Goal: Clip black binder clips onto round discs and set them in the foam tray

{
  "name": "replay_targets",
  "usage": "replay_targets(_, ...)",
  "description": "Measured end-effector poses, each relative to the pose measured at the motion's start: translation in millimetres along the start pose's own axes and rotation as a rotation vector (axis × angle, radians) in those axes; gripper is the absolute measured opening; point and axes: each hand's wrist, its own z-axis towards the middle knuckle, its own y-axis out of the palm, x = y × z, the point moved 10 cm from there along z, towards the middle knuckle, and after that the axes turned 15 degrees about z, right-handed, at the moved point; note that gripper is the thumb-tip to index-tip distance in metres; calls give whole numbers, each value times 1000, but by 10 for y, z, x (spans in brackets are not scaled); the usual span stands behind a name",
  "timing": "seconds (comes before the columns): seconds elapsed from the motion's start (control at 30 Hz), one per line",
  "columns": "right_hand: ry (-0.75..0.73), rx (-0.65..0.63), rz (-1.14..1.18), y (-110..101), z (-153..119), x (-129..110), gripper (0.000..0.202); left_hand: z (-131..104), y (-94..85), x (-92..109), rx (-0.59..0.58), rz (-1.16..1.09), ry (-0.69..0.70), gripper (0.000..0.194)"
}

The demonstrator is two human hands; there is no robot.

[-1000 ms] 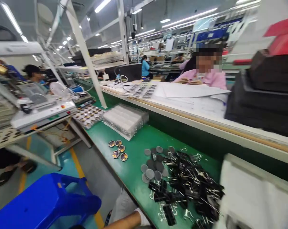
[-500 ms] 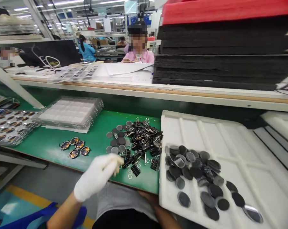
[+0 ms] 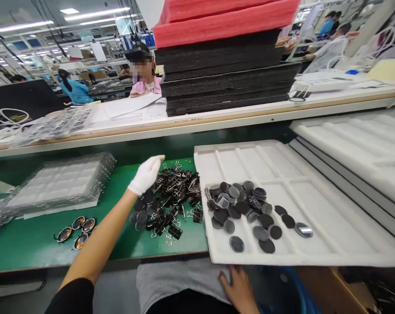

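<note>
My left hand (image 3: 147, 175), in a white glove with fingertips showing, is raised over the back left of a pile of black binder clips (image 3: 177, 187). Its fingers are pressed together; whatever they may hold is hidden. Below its wrist lie dark round discs (image 3: 141, 216), partly covered by the hand and forearm. My bare right hand (image 3: 239, 288) is low by my lap, below the front edge of a white foam tray (image 3: 318, 165). Its fingers are apart and hold nothing. Many black and clear round discs (image 3: 236, 205) lie in the tray's left part.
Several round-framed sunglasses (image 3: 80, 222) lie on the green table (image 3: 128, 244) at left. Behind them stand stacked clear plastic trays (image 3: 63, 179). A raised shelf (image 3: 132, 131) crosses the back, bearing black foam sheets (image 3: 223, 83). More foam trays (image 3: 364, 152) are stacked at right. A person (image 3: 148, 83) sits opposite.
My view has turned right. My left hand has moved away from the table's front edge to the back of the clip pile. My right hand has come into view below the tray.
</note>
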Motion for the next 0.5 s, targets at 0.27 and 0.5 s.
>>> replay_targets(0.27,122,-8,136,-103,24,71,48,758,775,407,-512,28,227,76)
replay_targets(0.5,131,-39,204,-102,-38,72,52,625,727,440,-550,-24,373,82)
